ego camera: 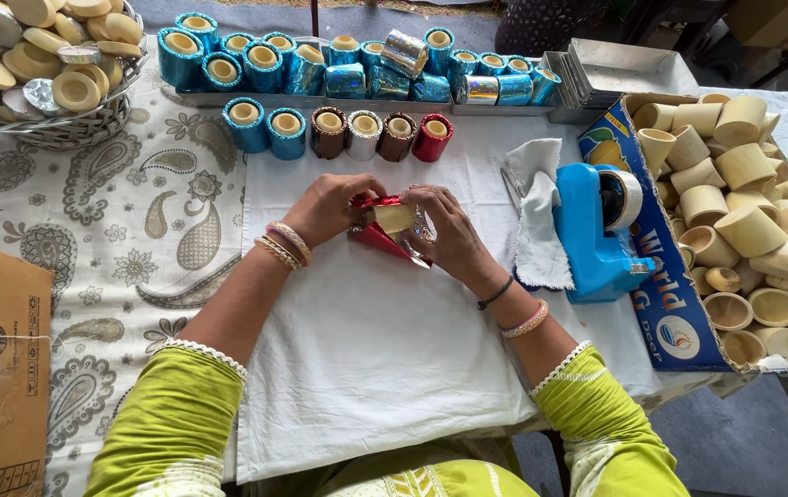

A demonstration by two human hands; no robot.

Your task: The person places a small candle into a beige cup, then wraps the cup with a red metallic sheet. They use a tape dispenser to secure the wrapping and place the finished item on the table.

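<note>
Wooden cup (394, 217), perhaps red-foiled, crinkly.

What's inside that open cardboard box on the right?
The cardboard box is heaped with plain, pale wooden cups, some upright, some on their sides. The top layer hides whatever lies deeper, and the box floor cannot be seen.

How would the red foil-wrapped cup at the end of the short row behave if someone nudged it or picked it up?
The red wrapped cup lies on its side with its round mouth showing, so a nudge would probably roll it. Its shiny foil skin looks slick and apt to crease under a firm pinch. The bare cups in the box look like turned wood, so it is likely light and stiff.
</note>
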